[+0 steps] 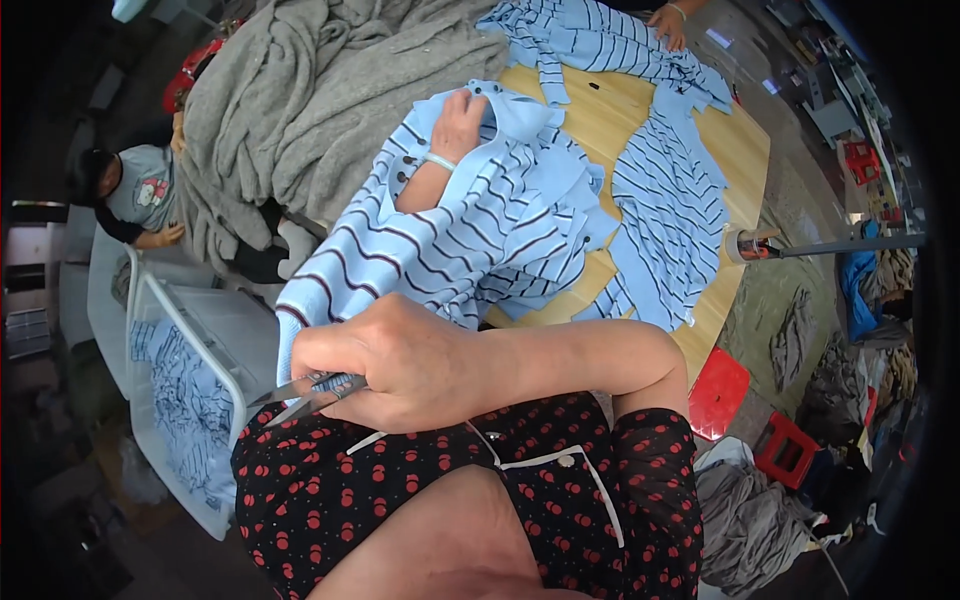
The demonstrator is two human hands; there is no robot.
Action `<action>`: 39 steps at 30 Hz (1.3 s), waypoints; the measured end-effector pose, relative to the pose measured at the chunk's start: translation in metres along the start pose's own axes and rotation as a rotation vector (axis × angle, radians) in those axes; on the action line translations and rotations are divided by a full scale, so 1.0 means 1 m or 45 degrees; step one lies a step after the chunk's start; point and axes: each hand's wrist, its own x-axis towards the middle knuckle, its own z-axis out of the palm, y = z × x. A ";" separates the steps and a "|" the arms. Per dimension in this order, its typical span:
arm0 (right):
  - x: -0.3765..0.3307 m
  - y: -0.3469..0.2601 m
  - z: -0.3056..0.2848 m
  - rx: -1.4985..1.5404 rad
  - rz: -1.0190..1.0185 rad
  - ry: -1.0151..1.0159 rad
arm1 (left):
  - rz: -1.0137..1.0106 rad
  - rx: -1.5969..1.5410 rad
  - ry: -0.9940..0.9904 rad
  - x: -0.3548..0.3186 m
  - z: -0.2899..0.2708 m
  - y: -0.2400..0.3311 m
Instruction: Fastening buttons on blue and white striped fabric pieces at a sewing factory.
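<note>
A light blue knit shirt with dark wavy stripes (400,255) hangs over my left arm and the table in front of me. My left hand (457,128), with a pale band at the wrist, comes out through its buttoned neck opening. The fingers there are curled against the collar (525,118); the forearm runs inside the knit. Close to my chest, my right hand (385,365) is closed around metal thread snips (318,390), the blades pointing left. Its fingers are at the shirt's lower edge, and whether they also pinch the fabric is hidden.
More striped knits (670,200) lie on the wooden table (745,150). A grey fabric heap (290,120) rises at the far left. One person (140,190) sits beside it; another person's hand (668,25) touches a knit. A clear bin (235,390) holds striped pieces. A red stool (718,395) stands right.
</note>
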 end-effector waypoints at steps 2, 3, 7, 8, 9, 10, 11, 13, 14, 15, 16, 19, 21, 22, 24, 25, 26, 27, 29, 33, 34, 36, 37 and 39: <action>0.004 0.004 0.004 0.006 -0.011 0.001 | -0.015 0.106 0.103 -0.002 0.035 -0.034; 0.002 0.008 0.000 0.005 0.018 0.005 | -0.026 0.189 0.185 0.008 0.044 -0.029; 0.004 0.013 -0.013 0.015 0.202 -0.042 | -0.947 -0.003 -1.050 0.049 0.061 -0.003; 0.004 0.015 -0.016 0.006 0.206 -0.029 | -0.878 -0.059 -1.244 0.056 0.067 -0.002; 0.008 0.019 -0.014 0.000 0.152 -0.016 | -0.888 -0.057 -1.235 0.053 0.081 -0.013; 0.012 0.021 -0.013 -0.005 0.098 -0.004 | -0.835 0.020 -1.310 0.045 0.098 -0.022; 0.015 0.023 -0.015 -0.004 0.103 -0.005 | -0.775 0.090 -1.394 0.040 0.114 -0.024; 0.013 0.025 -0.025 0.003 0.114 0.068 | -0.712 0.127 -1.443 0.040 0.121 0.019; 0.012 0.027 -0.029 -0.006 0.122 0.093 | -0.676 0.183 -1.467 0.040 0.119 0.040; 0.011 0.028 -0.032 0.000 0.132 0.122 | -0.690 0.210 -1.541 0.044 0.117 0.052; 0.011 0.030 -0.035 0.007 0.142 0.151 | -0.677 0.203 -1.548 0.041 0.115 0.064; 0.013 0.031 -0.038 -0.022 0.135 0.166 | -0.494 0.538 -1.392 0.032 0.129 0.063; 0.014 0.032 -0.042 -0.032 0.193 0.147 | -0.342 0.634 -1.331 0.014 0.161 0.039; 0.014 0.032 -0.044 -0.030 0.233 0.117 | -0.347 0.635 -1.330 0.013 0.164 0.033; 0.011 0.032 -0.044 -0.003 0.206 0.121 | -0.332 0.534 -1.348 0.023 0.144 0.036; 0.009 0.032 -0.044 0.014 0.188 0.129 | -0.329 0.534 -1.351 0.026 0.138 0.035; 0.009 0.032 -0.042 0.020 0.179 0.116 | -0.409 0.592 -1.190 0.027 0.130 0.027; 0.003 0.035 -0.044 -0.003 0.186 0.145 | -0.447 0.614 -1.041 0.028 0.131 0.031; 0.002 0.027 -0.041 0.000 0.150 0.107 | -0.762 0.377 -0.892 0.037 0.114 0.004; -0.011 0.015 -0.037 0.031 0.252 -0.109 | -1.367 -0.225 -0.235 0.034 0.084 -0.019; -0.016 0.011 -0.035 0.063 0.298 -0.179 | -1.440 -0.270 -0.111 0.035 0.077 -0.023; -0.030 0.000 -0.032 0.073 0.283 -0.233 | -1.520 -0.334 0.018 0.046 0.039 -0.002; -0.038 -0.006 -0.031 0.081 0.271 -0.261 | -1.497 -0.345 0.106 0.049 0.037 -0.002; -0.050 -0.024 -0.026 0.086 0.257 -0.340 | -1.425 -0.387 0.198 0.057 0.007 0.004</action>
